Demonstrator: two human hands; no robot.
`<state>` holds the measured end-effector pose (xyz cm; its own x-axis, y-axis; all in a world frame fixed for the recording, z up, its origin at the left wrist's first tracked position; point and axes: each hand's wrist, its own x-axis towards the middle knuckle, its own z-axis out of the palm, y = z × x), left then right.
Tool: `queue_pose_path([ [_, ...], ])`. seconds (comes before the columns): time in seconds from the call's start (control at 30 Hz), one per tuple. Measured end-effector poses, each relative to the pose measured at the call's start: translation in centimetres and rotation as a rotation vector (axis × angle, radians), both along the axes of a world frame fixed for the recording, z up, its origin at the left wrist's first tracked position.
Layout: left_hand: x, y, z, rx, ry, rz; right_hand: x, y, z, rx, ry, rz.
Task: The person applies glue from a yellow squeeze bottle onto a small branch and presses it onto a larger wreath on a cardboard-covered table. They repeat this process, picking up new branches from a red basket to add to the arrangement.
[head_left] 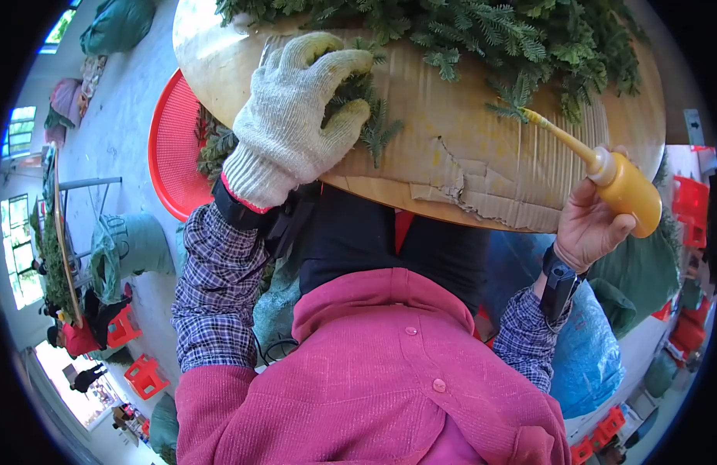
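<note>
My left hand (pixel 300 108) wears a white knit glove with stained fingertips. Its thumb and fingers are curved and apart above a small fir sprig (pixel 382 132) on the table; whether the palm touches the sprig is hidden. Bare, my right hand (pixel 592 225) grips a yellow squeeze bottle (pixel 631 194) from below. The bottle's long nozzle is tilted toward the upper left, its tip at the end of a fir branch (pixel 518 94). A large mass of green fir branches (pixel 482 35) covers the far part of the table.
Torn cardboard (pixel 498 182) with yellow smears lies on the round wooden table (pixel 211 58). A red mesh basket (pixel 163 147) with greenery stands left. Blue plastic sacking (pixel 587 349) is near my right arm. Red stools (pixel 145 376), green sacks (pixel 130 252) and other people (pixel 87 377) are farther off.
</note>
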<state>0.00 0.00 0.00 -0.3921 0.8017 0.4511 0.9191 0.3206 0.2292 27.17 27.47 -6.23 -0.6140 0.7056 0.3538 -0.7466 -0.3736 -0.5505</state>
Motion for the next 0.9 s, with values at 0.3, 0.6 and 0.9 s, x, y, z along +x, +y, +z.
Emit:
queue_pose_path([
  [0.3,0.5,0.1,0.6,-0.090,-0.006,0.038,-0.2,0.0,0.0,0.011,0.047,0.045],
  [0.6,1.1,-0.7,0.4,-0.147,0.021,0.148,-0.5,-0.6,0.5,0.109,0.006,0.002],
  [0.9,0.8,-0.9,-0.3,-0.115,0.001,0.120,-2.3,-6.8,2.3,0.694,-0.212,-0.139],
])
